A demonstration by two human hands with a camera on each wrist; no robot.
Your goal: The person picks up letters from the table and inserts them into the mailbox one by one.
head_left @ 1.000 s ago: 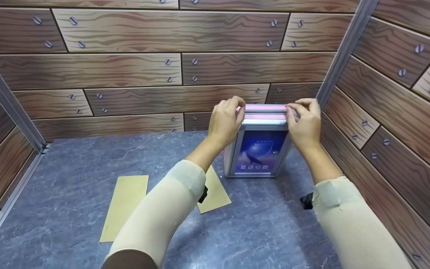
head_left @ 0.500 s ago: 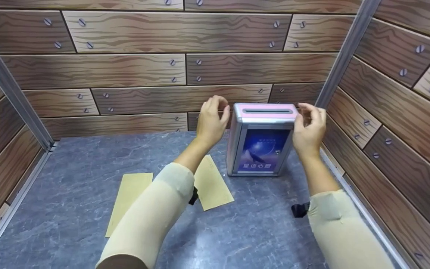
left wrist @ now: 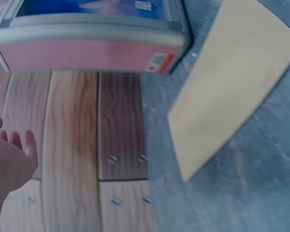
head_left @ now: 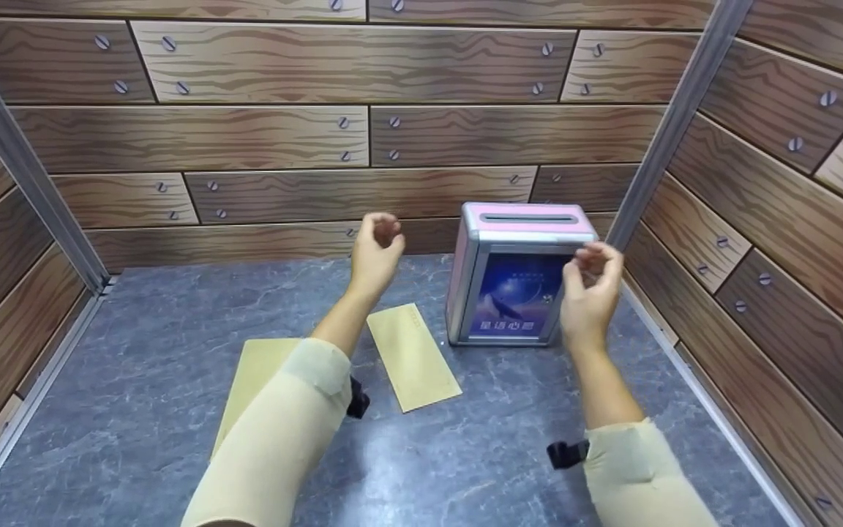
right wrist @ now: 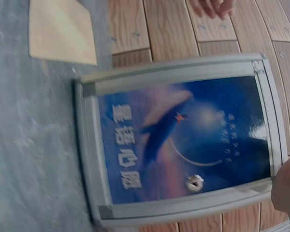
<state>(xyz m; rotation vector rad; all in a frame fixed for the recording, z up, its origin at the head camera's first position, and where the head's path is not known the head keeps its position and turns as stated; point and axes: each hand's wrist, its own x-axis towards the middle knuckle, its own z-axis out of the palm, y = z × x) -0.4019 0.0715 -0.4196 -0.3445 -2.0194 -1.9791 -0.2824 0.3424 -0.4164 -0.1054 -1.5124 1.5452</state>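
A pink, silver-framed slotted box (head_left: pixel 530 223) stands upright at the right, a whale picture on its front panel. In the right wrist view a small keyed lock (right wrist: pixel 195 182) shows on that panel. My left hand (head_left: pixel 375 260) hovers apart from the box, to its left, fingers loosely curled around nothing. My right hand (head_left: pixel 588 304) is in front of the box's right edge, also holding nothing; whether it touches the box cannot be told. A tan envelope (head_left: pixel 414 359) lies flat between the left arm and the box. Another tan envelope (head_left: pixel 253 373) is partly hidden beneath the left forearm.
The marbled grey tabletop (head_left: pixel 158 351) is enclosed by wood-patterned walls (head_left: pixel 260 135) at the back and sides. Metal corner posts (head_left: pixel 667 139) rise at the back. Black wrist cameras (head_left: pixel 566 454) stick out from both sleeves.
Both hands have come off the top of the box. The left moved left and down, the right down and toward me. The top slot, partly covered before, now shows whole; the box stays standing.
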